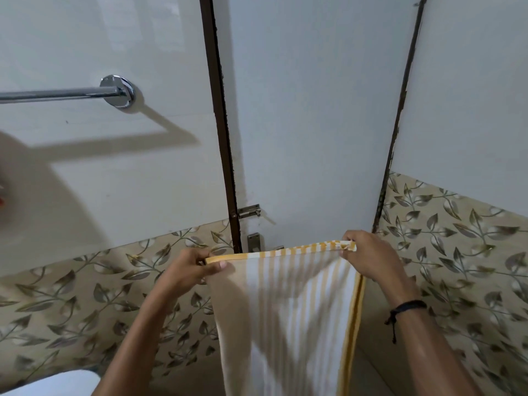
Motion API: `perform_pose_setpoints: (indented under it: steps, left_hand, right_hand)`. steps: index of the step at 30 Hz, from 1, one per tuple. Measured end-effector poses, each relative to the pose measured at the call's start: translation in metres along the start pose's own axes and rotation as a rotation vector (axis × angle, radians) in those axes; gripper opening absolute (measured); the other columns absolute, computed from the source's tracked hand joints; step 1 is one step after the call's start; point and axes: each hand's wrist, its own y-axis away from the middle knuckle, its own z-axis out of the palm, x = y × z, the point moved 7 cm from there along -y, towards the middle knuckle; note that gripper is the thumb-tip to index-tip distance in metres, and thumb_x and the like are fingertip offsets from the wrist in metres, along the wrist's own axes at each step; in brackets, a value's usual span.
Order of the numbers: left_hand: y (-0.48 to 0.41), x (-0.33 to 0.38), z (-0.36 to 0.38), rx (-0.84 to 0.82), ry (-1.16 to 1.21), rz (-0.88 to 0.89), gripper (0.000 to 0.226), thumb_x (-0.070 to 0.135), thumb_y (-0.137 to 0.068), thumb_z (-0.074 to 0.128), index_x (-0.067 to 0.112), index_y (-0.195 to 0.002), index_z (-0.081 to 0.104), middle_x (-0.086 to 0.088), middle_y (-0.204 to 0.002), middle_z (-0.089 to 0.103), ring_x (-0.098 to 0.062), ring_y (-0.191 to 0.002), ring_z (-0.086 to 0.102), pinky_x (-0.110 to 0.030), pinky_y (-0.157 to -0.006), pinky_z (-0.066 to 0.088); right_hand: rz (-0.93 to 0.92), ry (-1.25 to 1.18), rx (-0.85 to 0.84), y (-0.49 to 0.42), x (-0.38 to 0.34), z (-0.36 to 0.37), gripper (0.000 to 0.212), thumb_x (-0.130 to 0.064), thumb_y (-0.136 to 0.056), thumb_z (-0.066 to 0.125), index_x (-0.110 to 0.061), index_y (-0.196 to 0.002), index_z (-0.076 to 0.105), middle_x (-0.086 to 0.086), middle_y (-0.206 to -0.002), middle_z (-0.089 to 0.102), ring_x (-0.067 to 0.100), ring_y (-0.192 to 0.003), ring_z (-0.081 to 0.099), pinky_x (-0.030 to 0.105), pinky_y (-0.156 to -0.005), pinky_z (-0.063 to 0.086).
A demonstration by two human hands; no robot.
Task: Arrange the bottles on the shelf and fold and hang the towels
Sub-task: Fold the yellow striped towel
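A yellow-and-white striped towel [288,310] hangs in front of me, held up by its top edge. My left hand [188,270] pinches the towel's top left corner. My right hand [368,255] pinches the top right corner, where the layers look doubled. The cloth drops straight down and out of the bottom of the frame. A chrome towel bar [63,95] is fixed to the white wall at the upper left, bare along the part I see. No bottles or shelf are in view.
A closed white door [308,110] with a dark frame and a metal latch [249,210] stands straight ahead. Leaf-patterned tiles [457,252] cover the lower walls. A white rounded fixture [51,382] shows at the bottom left corner.
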Motion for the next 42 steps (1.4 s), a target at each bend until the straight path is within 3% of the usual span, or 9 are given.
perform_pose_setpoints:
  steps: [8, 12, 15, 19, 22, 25, 29, 35, 42]
  left_hand:
    - [0.001, -0.021, -0.017, 0.301, 0.175, 0.007, 0.017, 0.022, -0.094, 0.071, 0.013, -0.080, 0.077, -0.012, -0.075, 0.072, -0.024, -0.072, 0.063, -0.036, -0.068, 0.046]
    - [-0.004, -0.028, -0.014, 0.408, 0.185, -0.008, 0.018, 0.028, -0.093, 0.071, 0.015, -0.081, 0.074, -0.016, -0.077, 0.069, -0.026, -0.071, 0.059, -0.037, -0.066, 0.042]
    - [-0.003, -0.016, -0.007, 0.411, 0.192, 0.026, 0.016, 0.019, -0.095, 0.070, 0.012, -0.080, 0.072, -0.015, -0.073, 0.065, -0.022, -0.067, 0.055, -0.033, -0.064, 0.040]
    - [-0.007, -0.018, -0.011, 0.428, 0.206, 0.037, 0.019, 0.020, -0.095, 0.070, 0.008, -0.080, 0.071, -0.011, -0.069, 0.061, -0.021, -0.063, 0.051, -0.030, -0.058, 0.035]
    - [-0.013, -0.024, -0.014, 0.458, 0.194, 0.006, 0.019, 0.023, -0.092, 0.073, 0.010, -0.078, 0.073, -0.008, -0.065, 0.063, -0.022, -0.060, 0.053, -0.030, -0.058, 0.038]
    - [-0.011, -0.025, -0.014, 0.482, 0.143, -0.020, 0.021, 0.021, -0.090, 0.074, 0.011, -0.071, 0.072, -0.011, -0.061, 0.062, -0.021, -0.058, 0.052, -0.032, -0.059, 0.040]
    - [-0.008, -0.038, -0.008, 0.485, 0.156, -0.051, 0.021, 0.022, -0.091, 0.073, 0.014, -0.072, 0.073, -0.013, -0.060, 0.061, -0.023, -0.059, 0.052, -0.034, -0.058, 0.042]
    - [-0.004, -0.059, 0.010, 0.472, 0.167, -0.192, 0.032, 0.025, -0.090, 0.071, 0.012, -0.061, 0.070, -0.003, -0.053, 0.052, -0.022, -0.056, 0.049, -0.036, -0.058, 0.040]
    - [0.009, -0.040, -0.036, 0.469, 0.312, -0.090, 0.021, 0.030, -0.089, 0.072, 0.011, -0.081, 0.077, -0.003, -0.070, 0.061, -0.019, -0.070, 0.051, -0.035, -0.068, 0.039]
  right_hand:
    - [-0.014, 0.176, -0.300, 0.009, -0.006, 0.033, 0.033, -0.047, -0.091, 0.064, -0.023, -0.071, 0.055, -0.007, -0.069, 0.058, 0.016, -0.067, 0.059, 0.033, -0.066, 0.046]
    - [0.019, 0.225, -0.372, 0.014, -0.007, 0.060, 0.010, -0.022, -0.091, 0.059, -0.024, -0.083, 0.063, -0.004, -0.081, 0.061, 0.023, -0.080, 0.064, 0.032, -0.065, 0.041]
    - [0.054, 0.202, -0.239, 0.014, -0.003, 0.062, 0.030, 0.000, -0.084, 0.050, -0.022, -0.087, 0.070, 0.002, -0.084, 0.067, 0.023, -0.073, 0.062, 0.031, -0.060, 0.043]
    - [0.052, -0.030, -0.068, 0.015, -0.006, 0.059, 0.034, 0.007, -0.085, 0.050, -0.020, -0.084, 0.071, 0.000, -0.079, 0.068, 0.015, -0.066, 0.061, 0.028, -0.054, 0.042]
    - [0.051, -0.026, -0.111, 0.016, -0.008, 0.071, 0.019, 0.001, -0.084, 0.055, -0.012, -0.075, 0.065, 0.003, -0.074, 0.066, 0.026, -0.074, 0.066, 0.031, -0.058, 0.043]
    - [0.070, -0.170, 0.018, 0.014, -0.010, 0.067, 0.024, 0.003, -0.086, 0.055, -0.015, -0.080, 0.068, 0.001, -0.076, 0.066, 0.024, -0.074, 0.064, 0.031, -0.060, 0.045]
    - [0.103, -0.175, -0.130, 0.019, -0.011, 0.091, 0.011, -0.016, -0.091, 0.058, -0.016, -0.084, 0.067, 0.003, -0.079, 0.064, 0.030, -0.082, 0.064, 0.034, -0.064, 0.044]
    - [0.187, -0.513, -0.165, 0.010, -0.018, 0.088, 0.042, -0.032, -0.093, 0.064, -0.015, -0.060, 0.045, -0.007, -0.054, 0.038, 0.014, -0.054, 0.041, 0.031, -0.057, 0.027]
    - [-0.080, -0.794, -0.291, 0.015, -0.030, 0.018, 0.028, -0.026, -0.094, 0.068, -0.010, -0.070, 0.066, -0.002, -0.071, 0.052, 0.011, -0.071, 0.048, 0.029, -0.071, 0.035]
